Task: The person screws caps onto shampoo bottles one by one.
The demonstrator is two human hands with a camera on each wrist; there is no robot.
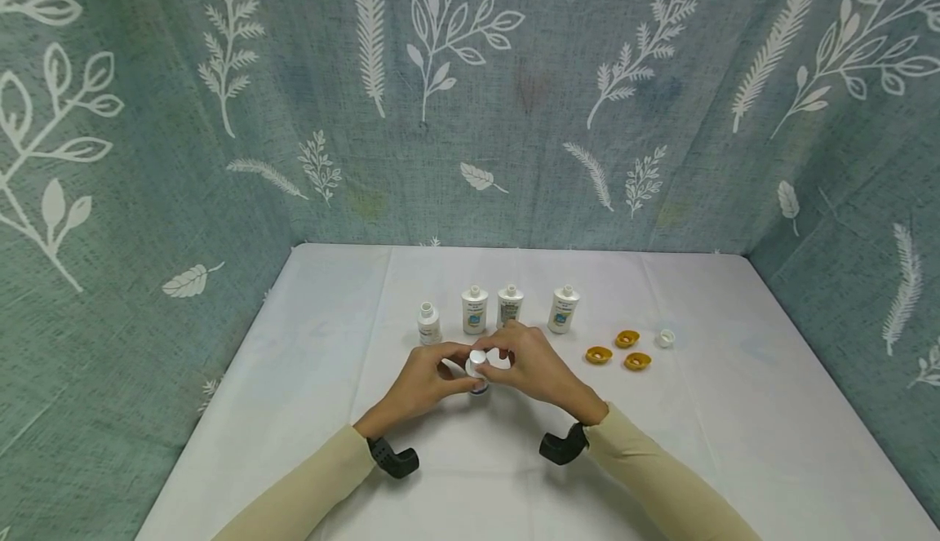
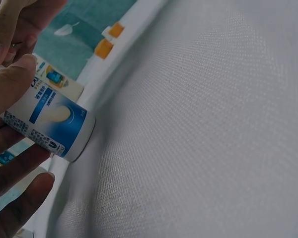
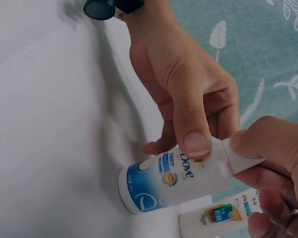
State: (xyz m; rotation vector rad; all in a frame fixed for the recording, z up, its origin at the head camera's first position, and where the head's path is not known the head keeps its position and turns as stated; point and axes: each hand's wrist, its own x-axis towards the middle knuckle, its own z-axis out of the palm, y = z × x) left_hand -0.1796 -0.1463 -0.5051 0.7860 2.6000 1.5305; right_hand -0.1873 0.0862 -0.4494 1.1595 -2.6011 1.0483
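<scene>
A small white Dove bottle (image 3: 164,181) with a blue lower label stands between the two hands at the middle of the table. My left hand (image 1: 422,378) holds its body, with the thumb on the label in the right wrist view. My right hand (image 1: 532,361) pinches the white cap (image 3: 238,158) on the bottle's neck between thumb and fingers. Just behind the hands is a short white bottle (image 1: 429,327) with a bare neck. Parts of the held bottle are covered by fingers in the head view.
Three taller white bottles stand behind the hands: one at left (image 1: 474,312), a partly hidden one (image 1: 510,304) and one at right (image 1: 563,311). Three orange-yellow pieces, including one nearest the back (image 1: 627,339), lie to the right. Beside them is a loose white cap (image 1: 665,338).
</scene>
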